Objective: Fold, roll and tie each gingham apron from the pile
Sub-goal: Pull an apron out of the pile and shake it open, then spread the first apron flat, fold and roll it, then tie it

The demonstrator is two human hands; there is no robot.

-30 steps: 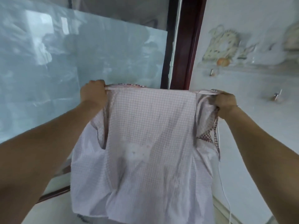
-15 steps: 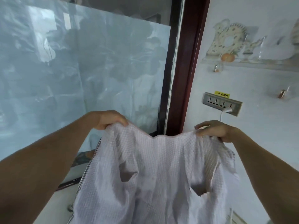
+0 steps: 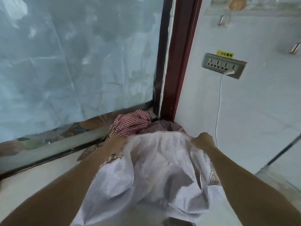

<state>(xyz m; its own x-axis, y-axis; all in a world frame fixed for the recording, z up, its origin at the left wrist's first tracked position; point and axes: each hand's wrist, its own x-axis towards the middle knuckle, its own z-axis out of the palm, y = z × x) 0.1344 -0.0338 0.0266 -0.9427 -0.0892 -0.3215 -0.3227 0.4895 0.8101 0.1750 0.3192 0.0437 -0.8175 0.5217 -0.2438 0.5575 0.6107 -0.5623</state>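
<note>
While the pale gingham apron (image 3: 156, 168) is clenched at its top corners by both hands (image 3: 202, 141), its billowing cloth could be laid creased.

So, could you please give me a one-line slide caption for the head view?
Both hands, left and right, grip a pale gingham apron in front of the red gingham pile.

Soft, even daylight glows through the frosted window (image 3: 73, 62), shadows stay faint, motion blur smears the pale cloth (image 3: 154, 168), and wide-angle distortion bends the frame's edges.
</note>
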